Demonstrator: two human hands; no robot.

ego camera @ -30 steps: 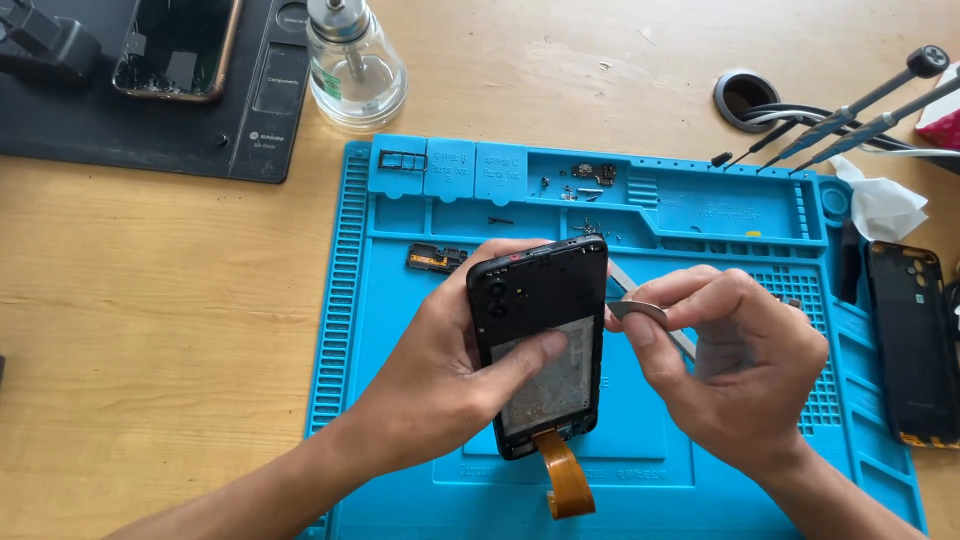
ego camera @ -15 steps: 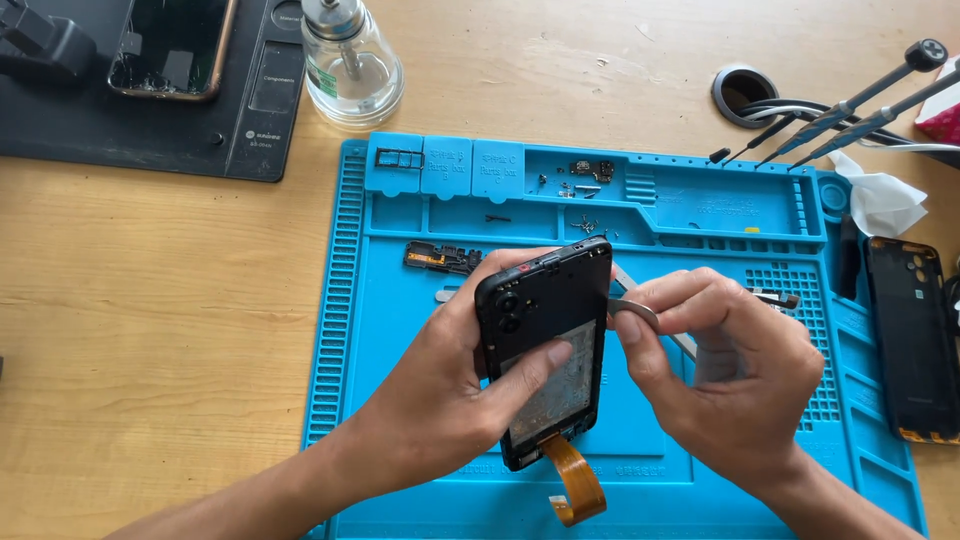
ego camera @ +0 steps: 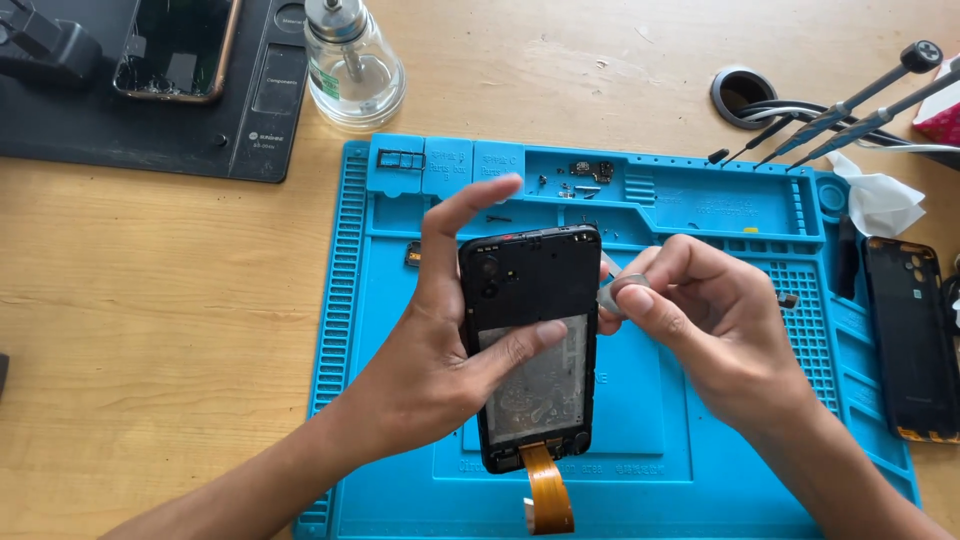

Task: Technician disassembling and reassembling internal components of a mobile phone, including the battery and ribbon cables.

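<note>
Head view: the left hand (ego camera: 440, 360) grips an opened smartphone (ego camera: 532, 345), raised above the blue repair mat (ego camera: 700, 420), long axis running away from the person, orange flex cable (ego camera: 546, 488) hanging nearest them. The right hand (ego camera: 705, 320) pinches a thin metal pry tool (ego camera: 617, 293) against the phone's upper right edge.

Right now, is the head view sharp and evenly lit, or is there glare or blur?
Head view: mostly sharp, in soft even light; glare on the glass bottle and the cracked phone at top left; the right hand casts a soft shadow on the blue mat; slight blur at its fingertips.
</note>
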